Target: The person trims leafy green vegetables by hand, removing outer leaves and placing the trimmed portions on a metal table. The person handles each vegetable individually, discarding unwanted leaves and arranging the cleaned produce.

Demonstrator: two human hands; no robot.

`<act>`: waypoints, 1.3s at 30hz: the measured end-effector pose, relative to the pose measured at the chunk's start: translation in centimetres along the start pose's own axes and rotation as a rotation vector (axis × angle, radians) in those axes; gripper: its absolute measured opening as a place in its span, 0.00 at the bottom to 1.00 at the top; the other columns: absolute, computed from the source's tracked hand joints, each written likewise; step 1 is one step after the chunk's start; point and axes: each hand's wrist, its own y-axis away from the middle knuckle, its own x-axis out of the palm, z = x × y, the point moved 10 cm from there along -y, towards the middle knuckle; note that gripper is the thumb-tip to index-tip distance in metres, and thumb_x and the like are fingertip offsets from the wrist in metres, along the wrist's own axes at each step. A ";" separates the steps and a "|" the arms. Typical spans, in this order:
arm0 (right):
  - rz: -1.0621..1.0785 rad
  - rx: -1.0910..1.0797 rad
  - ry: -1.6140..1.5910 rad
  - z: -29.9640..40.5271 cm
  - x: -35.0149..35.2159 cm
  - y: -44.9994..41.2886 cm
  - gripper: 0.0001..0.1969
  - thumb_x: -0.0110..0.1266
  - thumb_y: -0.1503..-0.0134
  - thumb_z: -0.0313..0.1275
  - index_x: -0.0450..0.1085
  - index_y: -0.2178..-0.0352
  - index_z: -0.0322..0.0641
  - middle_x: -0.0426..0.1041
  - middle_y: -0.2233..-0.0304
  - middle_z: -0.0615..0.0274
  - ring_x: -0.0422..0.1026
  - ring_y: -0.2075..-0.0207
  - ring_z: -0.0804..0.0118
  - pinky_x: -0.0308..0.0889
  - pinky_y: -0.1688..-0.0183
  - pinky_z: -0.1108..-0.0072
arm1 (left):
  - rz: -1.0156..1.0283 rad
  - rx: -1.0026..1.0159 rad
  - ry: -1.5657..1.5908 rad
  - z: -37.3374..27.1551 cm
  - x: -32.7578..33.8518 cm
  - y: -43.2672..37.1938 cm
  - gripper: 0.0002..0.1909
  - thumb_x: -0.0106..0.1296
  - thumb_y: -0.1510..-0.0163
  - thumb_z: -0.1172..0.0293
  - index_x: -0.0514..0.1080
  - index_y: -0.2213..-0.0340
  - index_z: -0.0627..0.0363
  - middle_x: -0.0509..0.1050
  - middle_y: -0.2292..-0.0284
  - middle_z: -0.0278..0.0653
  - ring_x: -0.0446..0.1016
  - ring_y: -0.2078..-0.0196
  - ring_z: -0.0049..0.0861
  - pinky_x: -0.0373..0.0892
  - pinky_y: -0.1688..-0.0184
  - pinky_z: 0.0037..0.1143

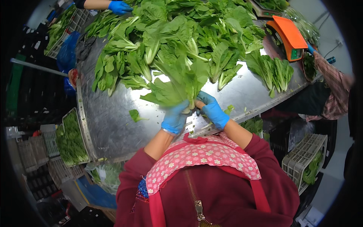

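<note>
My left hand (175, 117), in a blue glove, is closed around the base of a head of leafy greens (181, 85) whose leaves fan out away from me. On the other side of the same stem end is my right hand (211, 107), also blue-gloved, with bare skin showing at one fingertip; its fingers touch the base. Beyond the held greens lies a large heap of similar greens (181, 28). A loose leaf (135, 115) rests on the metal table (110, 127) left of my hands. Part of the held stem is hidden by my fingers.
Bunched greens (272, 71) lie at the right, near an orange-topped scale (290, 35). A co-worker's gloved hand (120, 7) reaches in at the top left; another person's plaid sleeve (331, 76) is at the right. Crates (305, 156) stand beside the table.
</note>
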 end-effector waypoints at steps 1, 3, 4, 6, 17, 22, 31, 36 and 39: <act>-0.008 0.050 -0.006 -0.9 -0.3 -0.1 0.09 0.51 0.45 0.28 0.66 0.63 0.36 0.70 0.74 0.68 0.65 0.78 0.81 0.60 0.79 0.89 | -0.011 0.011 0.028 0.2 -0.8 0.0 0.21 0.46 0.44 0.72 0.60 0.50 0.67 0.67 0.53 0.52 0.67 0.51 0.41 0.65 0.48 0.41; -0.029 0.079 -0.001 -1.0 -0.3 -0.1 0.11 0.54 0.46 0.27 0.66 0.62 0.36 0.69 0.75 0.70 0.64 0.78 0.82 0.60 0.79 0.89 | -0.034 0.030 0.083 -0.1 -0.8 0.5 0.22 0.46 0.44 0.72 0.58 0.49 0.68 0.66 0.52 0.53 0.66 0.49 0.43 0.61 0.44 0.43; -0.043 0.059 0.010 -0.6 -0.3 -0.2 0.12 0.54 0.47 0.27 0.66 0.61 0.36 0.68 0.76 0.70 0.64 0.78 0.82 0.59 0.79 0.89 | -0.070 0.029 0.122 -0.2 -1.2 0.6 0.22 0.45 0.44 0.74 0.56 0.49 0.70 0.65 0.51 0.54 0.65 0.49 0.43 0.61 0.43 0.44; -0.070 0.021 -0.003 -0.1 -0.2 -0.2 0.16 0.55 0.48 0.26 0.65 0.58 0.36 0.68 0.75 0.71 0.64 0.77 0.83 0.60 0.78 0.89 | -0.051 0.015 0.197 0.4 -2.2 0.0 0.22 0.44 0.44 0.74 0.57 0.49 0.70 0.65 0.52 0.54 0.66 0.49 0.43 0.62 0.44 0.43; 0.025 -0.317 0.057 4.9 2.9 2.1 0.16 0.53 0.48 0.20 0.68 0.56 0.35 0.71 0.64 0.66 0.68 0.64 0.74 0.65 0.61 0.81 | -0.003 -0.025 0.444 -0.7 -0.6 1.6 0.20 0.45 0.44 0.73 0.60 0.51 0.69 0.69 0.54 0.50 0.69 0.53 0.39 0.66 0.48 0.38; 0.503 -0.854 0.546 9.4 8.5 6.9 0.12 0.55 0.55 0.23 0.74 0.66 0.45 0.72 0.70 0.62 0.71 0.68 0.61 0.67 0.65 0.74 | -0.019 0.103 0.512 -4.4 -3.6 0.5 0.18 0.45 0.44 0.77 0.62 0.51 0.64 0.70 0.55 0.48 0.71 0.58 0.31 0.69 0.60 0.28; 0.133 -0.355 0.718 7.1 4.9 0.3 0.33 0.63 0.57 0.35 0.63 0.47 0.47 0.72 0.73 0.61 0.71 0.73 0.66 0.67 0.67 0.77 | -0.239 0.277 0.068 -7.5 -2.4 3.6 0.07 0.50 0.51 0.84 0.72 0.68 0.67 0.75 0.70 0.42 0.74 0.70 0.26 0.70 0.65 0.23; 0.130 -0.014 0.041 3.0 5.4 -2.3 0.33 0.60 0.52 0.27 0.57 0.44 0.37 0.71 0.65 0.62 0.68 0.65 0.73 0.65 0.59 0.82 | -0.124 0.202 0.032 -5.3 -2.1 3.4 0.13 0.48 0.50 0.83 0.69 0.60 0.68 0.74 0.64 0.43 0.74 0.64 0.26 0.70 0.62 0.21; 0.081 0.082 -0.161 1.6 4.9 -2.6 0.28 0.55 0.48 0.26 0.58 0.46 0.33 0.72 0.64 0.66 0.68 0.69 0.78 0.66 0.67 0.86 | -0.009 0.157 0.129 -5.4 -0.9 3.7 0.19 0.47 0.47 0.79 0.64 0.53 0.66 0.72 0.58 0.44 0.73 0.58 0.30 0.70 0.58 0.26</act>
